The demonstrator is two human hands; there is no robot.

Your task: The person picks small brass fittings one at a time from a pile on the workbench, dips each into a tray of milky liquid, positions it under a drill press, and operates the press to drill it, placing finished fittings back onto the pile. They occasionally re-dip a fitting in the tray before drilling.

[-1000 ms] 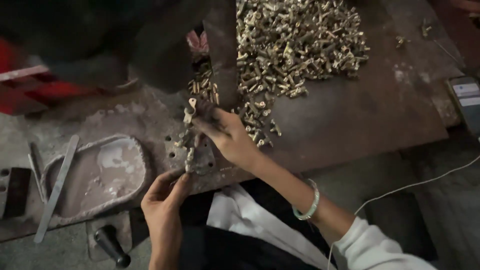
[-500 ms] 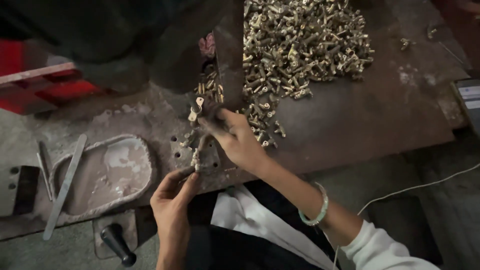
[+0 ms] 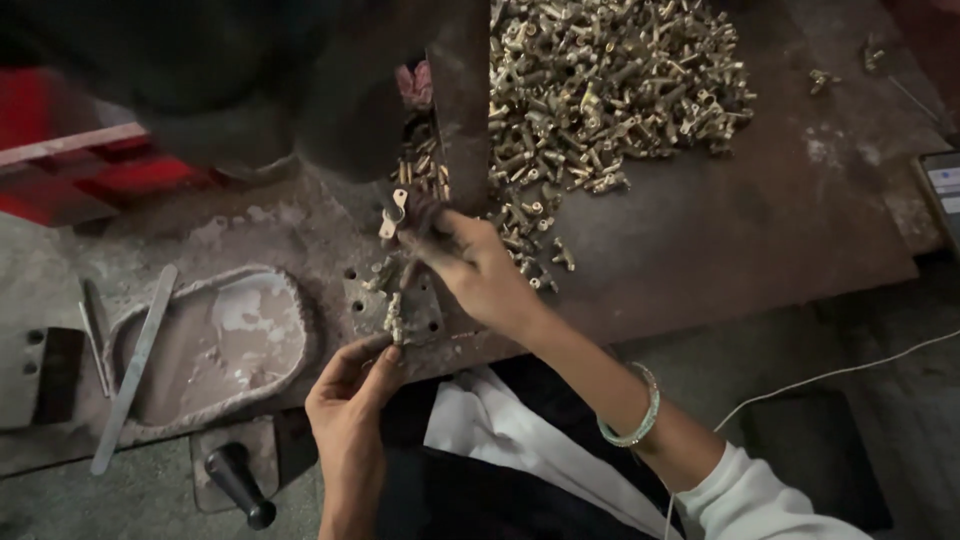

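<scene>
My right hand reaches over a small grey metal plate with holes on the rusty workbench; its fingertips pinch a small flat brass piece. Below the plate's near edge, my left hand has its fingers touching a small brass part on the plate. A big pile of small brass parts lies on the bench behind, with a few strays near my right hand. A dark upright machine column rises just beyond the plate.
A dished grey tray shape lies at the left with flat metal strips beside it. A black-handled tool sits low at the left. Red metal shows at far left. A white cable crosses the floor at the right.
My right hand has shifted slightly toward the machine column with the small piece. My left hand has stayed at the plate's near edge.
</scene>
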